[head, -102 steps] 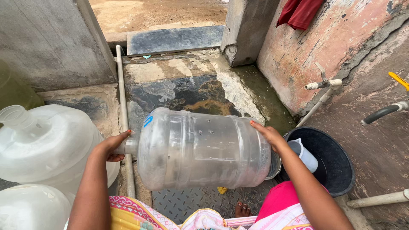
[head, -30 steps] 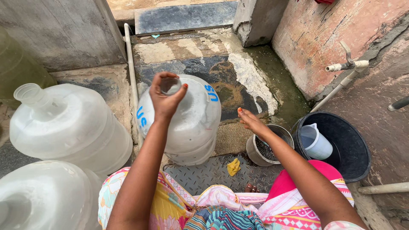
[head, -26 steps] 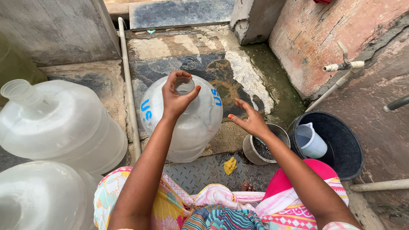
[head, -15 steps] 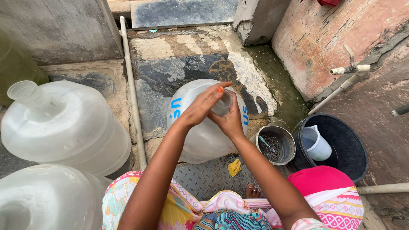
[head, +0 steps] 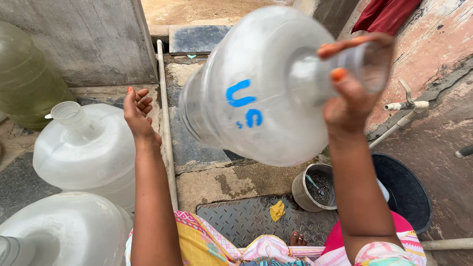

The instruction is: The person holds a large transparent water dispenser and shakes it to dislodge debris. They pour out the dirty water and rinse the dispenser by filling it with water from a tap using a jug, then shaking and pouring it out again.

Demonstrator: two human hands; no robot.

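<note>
— Hands first: what is each one doing?

— Right hand (head: 352, 93), upper right of the frame, is wrapped around the neck of a large clear plastic water jug (head: 256, 88) marked in blue, fingers curled and thumb over the top, carrying it in the air. Left hand (head: 138, 111), left of centre, is spread open and empty, fingers up, touching nothing.

— Where is the jug?

— Raised above the wet concrete floor (head: 221, 182), filling the upper middle of the frame, between the two hands. Its neck is in the right hand; its body lies to the right of the left hand, near but apart.

— Which way does it lie?

— Long axis runs from the neck at upper right toward the base at lower left, away from the camera, so the mouth points back at the person.

— What else is about?

— Two white translucent jugs (head: 86, 148) at lower left, a small grey metal pot (head: 315, 189) and a black tub (head: 409, 197) at lower right.
</note>
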